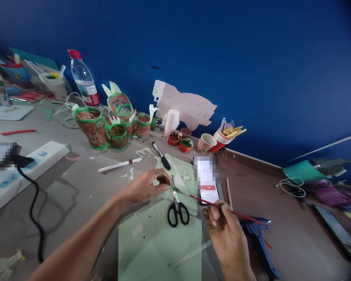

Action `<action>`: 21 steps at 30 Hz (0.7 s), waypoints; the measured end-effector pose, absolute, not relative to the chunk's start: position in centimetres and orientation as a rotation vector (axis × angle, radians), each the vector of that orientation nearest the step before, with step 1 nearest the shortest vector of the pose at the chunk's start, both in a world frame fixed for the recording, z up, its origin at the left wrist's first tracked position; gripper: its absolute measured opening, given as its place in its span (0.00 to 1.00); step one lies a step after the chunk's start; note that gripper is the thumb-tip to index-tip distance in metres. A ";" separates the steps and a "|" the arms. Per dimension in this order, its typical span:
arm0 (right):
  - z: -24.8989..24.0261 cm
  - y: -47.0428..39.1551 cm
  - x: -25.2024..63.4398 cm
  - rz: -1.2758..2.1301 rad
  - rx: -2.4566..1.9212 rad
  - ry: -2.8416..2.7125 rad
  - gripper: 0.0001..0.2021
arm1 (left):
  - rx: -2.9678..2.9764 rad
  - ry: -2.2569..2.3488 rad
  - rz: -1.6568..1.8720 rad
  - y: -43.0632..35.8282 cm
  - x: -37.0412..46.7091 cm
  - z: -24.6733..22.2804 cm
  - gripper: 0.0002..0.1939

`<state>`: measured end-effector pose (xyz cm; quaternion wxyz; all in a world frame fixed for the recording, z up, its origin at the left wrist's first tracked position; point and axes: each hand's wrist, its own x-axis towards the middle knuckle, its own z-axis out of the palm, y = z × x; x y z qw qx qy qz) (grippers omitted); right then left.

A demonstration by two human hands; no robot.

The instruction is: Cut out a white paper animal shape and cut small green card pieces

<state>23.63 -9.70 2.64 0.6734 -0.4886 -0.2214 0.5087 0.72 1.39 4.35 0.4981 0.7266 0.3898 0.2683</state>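
My right hand (226, 234) pinches a thin red paintbrush (204, 201), whose green tip points left above the scissors. My left hand (152, 185) is curled near that tip, thumb and fingertips close together; whatever they hold, if anything, is too small to make out. Black-handled scissors (178, 212) lie on green paper (160, 249) between my hands. A black marker (161, 156) and a white marker (119, 165) lie beyond my left hand. Behind them stand painted jars (92, 128) with green rims. Small red cups of brown paint (174, 138) and green paint (186, 146) sit nearby.
A power strip (46, 156) with a black cable lies at left. The water bottle (86, 84) stands against the blue wall. A phone (206, 181) is beyond my right hand, a blue glue gun (260, 246) beside it. Paper cups (206, 143) stand at the back.
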 end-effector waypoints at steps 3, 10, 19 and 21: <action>2.7 -9.7 23.6 1.153 -1.093 -0.473 0.08 | 1.768 0.942 0.621 1.4 0.8 4.4 0.07; 2.7 -9.7 23.5 1.154 -1.111 -0.475 0.08 | 1.756 0.965 0.626 1.3 0.8 4.4 0.08; 2.6 -9.8 23.4 1.143 -1.129 -0.489 0.08 | 1.803 0.882 0.596 1.3 1.1 4.5 0.07; 2.5 -9.8 23.4 1.152 -1.125 -0.486 0.08 | 1.795 0.889 0.597 1.2 1.1 4.5 0.07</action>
